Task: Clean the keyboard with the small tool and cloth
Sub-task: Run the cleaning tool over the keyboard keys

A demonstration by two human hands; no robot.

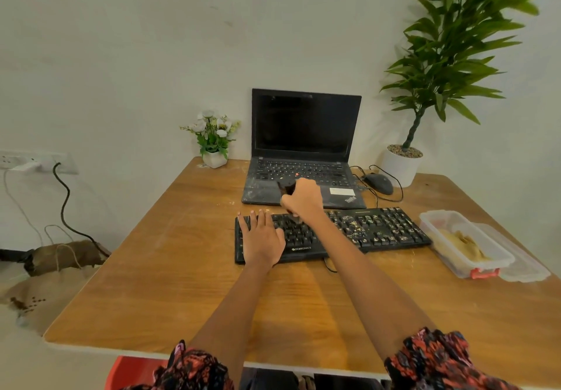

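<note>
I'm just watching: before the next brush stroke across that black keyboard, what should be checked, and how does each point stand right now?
1. Keyboard held steady: ok, left hand lies flat on its left end.
2. Tool in hand: ok, right hand has a closed grip on a small dark tool.
3. Tool tip on the keys: cannot tell, the hand hides it.
4. Crumbs left to clear: not ok, pale specks sit on the right-middle keys.
5. Cloth ready: cannot tell, none clearly visible.
6. Open plastic container clear of the sweep: ok, it sits apart beside the keyboard's right end.
</note>
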